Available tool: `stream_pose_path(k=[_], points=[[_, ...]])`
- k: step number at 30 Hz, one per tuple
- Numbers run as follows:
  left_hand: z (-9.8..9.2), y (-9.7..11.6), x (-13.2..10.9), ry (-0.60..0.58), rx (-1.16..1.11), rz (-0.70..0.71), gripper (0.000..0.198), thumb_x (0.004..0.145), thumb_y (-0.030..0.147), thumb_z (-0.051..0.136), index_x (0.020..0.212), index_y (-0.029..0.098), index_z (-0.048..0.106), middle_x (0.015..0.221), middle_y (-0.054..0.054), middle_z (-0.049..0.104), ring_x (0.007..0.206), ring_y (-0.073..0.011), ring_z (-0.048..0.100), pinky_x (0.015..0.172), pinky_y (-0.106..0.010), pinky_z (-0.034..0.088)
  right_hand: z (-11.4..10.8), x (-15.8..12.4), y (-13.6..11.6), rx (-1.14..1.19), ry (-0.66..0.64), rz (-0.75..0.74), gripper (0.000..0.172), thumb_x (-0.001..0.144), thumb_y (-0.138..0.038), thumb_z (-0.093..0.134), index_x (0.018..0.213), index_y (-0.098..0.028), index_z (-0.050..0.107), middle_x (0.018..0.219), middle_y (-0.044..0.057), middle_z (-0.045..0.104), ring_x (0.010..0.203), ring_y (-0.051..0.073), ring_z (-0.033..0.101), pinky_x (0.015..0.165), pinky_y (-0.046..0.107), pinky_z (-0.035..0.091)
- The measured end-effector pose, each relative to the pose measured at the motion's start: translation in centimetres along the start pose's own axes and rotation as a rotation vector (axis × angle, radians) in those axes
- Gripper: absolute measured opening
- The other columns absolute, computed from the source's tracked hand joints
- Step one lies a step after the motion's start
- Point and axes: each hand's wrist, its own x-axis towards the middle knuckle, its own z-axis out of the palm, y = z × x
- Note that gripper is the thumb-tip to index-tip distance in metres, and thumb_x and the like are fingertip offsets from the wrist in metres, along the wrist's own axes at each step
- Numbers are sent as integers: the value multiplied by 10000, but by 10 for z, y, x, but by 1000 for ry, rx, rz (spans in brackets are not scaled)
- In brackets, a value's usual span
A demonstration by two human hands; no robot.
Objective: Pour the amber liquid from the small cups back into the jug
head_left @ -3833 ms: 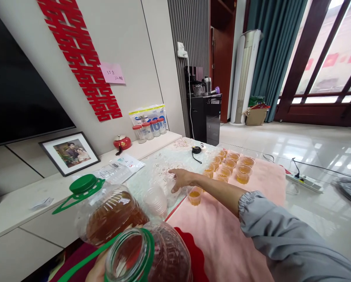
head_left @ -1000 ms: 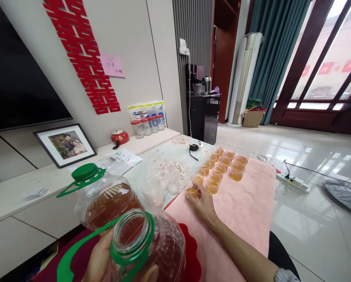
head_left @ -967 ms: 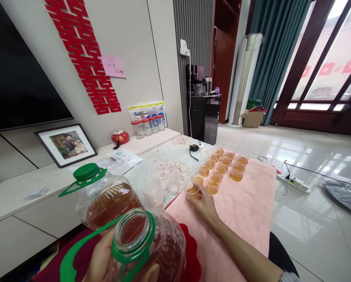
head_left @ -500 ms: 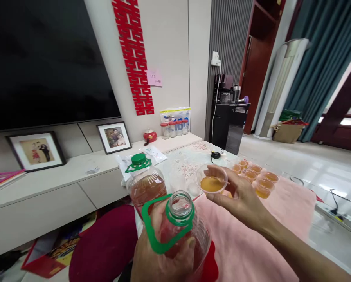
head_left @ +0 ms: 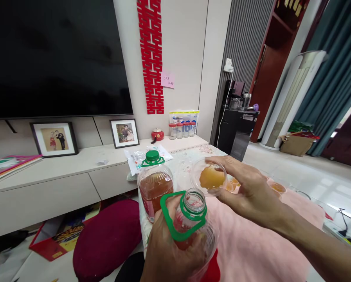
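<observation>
My left hand [head_left: 169, 250] is wrapped around an uncapped clear jug [head_left: 194, 225] with a green neck ring and loose green handle, holding amber liquid. My right hand [head_left: 248, 190] grips a small clear cup [head_left: 209, 178] of amber liquid, tilted toward me just above and to the right of the jug's open mouth. A second jug [head_left: 154, 184] with its green cap on stands behind, about half full of the same liquid. Several more filled cups [head_left: 278, 187] sit on the pink cloth [head_left: 251, 250] behind my right hand, mostly hidden by it.
A low white cabinet [head_left: 60, 172] runs along the wall with two framed photos, a red pot [head_left: 157, 135] and small red-lidded jars [head_left: 181, 130]. A dark red cushion [head_left: 105, 239] lies on the floor at left. A black appliance stand [head_left: 236, 125] stands further back.
My right hand picked a filled cup off the pink cloth, carried it toward me and tilted it over the open jug's mouth. The view turned left toward the TV wall.
</observation>
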Motion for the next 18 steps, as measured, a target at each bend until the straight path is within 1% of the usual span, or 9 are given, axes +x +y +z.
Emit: stream_pose_path(k=[2, 4, 7, 9, 12, 15, 16, 18], points=[[0, 1, 1, -60, 90, 96, 373, 736, 120, 591, 1081, 256, 635, 1023, -21, 748, 945, -220, 745, 754, -305, 624, 0, 2, -1, -9, 0, -24, 502, 847, -150, 681, 1326, -256, 579, 1237, 64, 741, 1142, 233, 709, 945, 378, 596], [1, 1, 1, -67, 167, 134, 390, 748, 124, 565, 1115, 250, 601, 1026, -24, 746, 925, -216, 750, 750, -319, 629, -1, 4, -1, -11, 6, -56, 503, 845, -110, 656, 1322, -245, 572, 1230, 69, 738, 1129, 222, 706, 944, 369, 590], [3, 0, 0, -23, 159, 76, 368, 721, 182, 582, 1081, 249, 612, 996, -21, 762, 903, -237, 763, 634, -311, 622, -2, 7, -2, -9, 4, -110, 493, 832, -60, 618, 1295, -226, 582, 1219, 77, 732, 1124, 219, 694, 942, 375, 583], [5, -3, -2, -14, 131, 41, 346, 715, 211, 604, 1057, 255, 621, 975, -12, 769, 881, -241, 767, 596, -308, 618, -2, 8, -3, -5, -3, -136, 494, 822, -40, 603, 1287, -208, 589, 1214, 83, 729, 1131, 223, 682, 946, 386, 577], [6, -7, -5, -38, 118, 16, 406, 716, 214, 641, 1118, 258, 605, 1014, -13, 770, 922, -250, 763, 662, -329, 642, -4, 9, -4, 1, -16, -148, 517, 802, -6, 592, 1291, -177, 594, 1222, 93, 718, 1147, 220, 660, 965, 385, 562], [6, -8, -7, -58, 111, -39, 447, 723, 210, 617, 1167, 254, 588, 1043, -22, 758, 946, -240, 753, 726, -348, 649, -6, 10, -5, -7, -30, -161, 556, 775, 25, 581, 1300, -156, 592, 1246, 101, 700, 1172, 216, 641, 988, 378, 545], [5, -6, -6, -56, 101, -48, 438, 720, 209, 602, 1156, 252, 592, 1035, -22, 756, 927, -230, 752, 730, -346, 648, -6, 10, -5, -11, -32, -169, 566, 769, 31, 578, 1305, -151, 590, 1249, 102, 696, 1172, 214, 638, 988, 373, 543], [4, -2, -4, -66, 68, -36, 376, 709, 195, 571, 1079, 249, 606, 992, -14, 754, 837, -198, 744, 662, -300, 629, -7, 11, -5, -18, -33, -184, 578, 761, 36, 578, 1311, -141, 584, 1250, 106, 690, 1170, 210, 635, 980, 362, 544]])
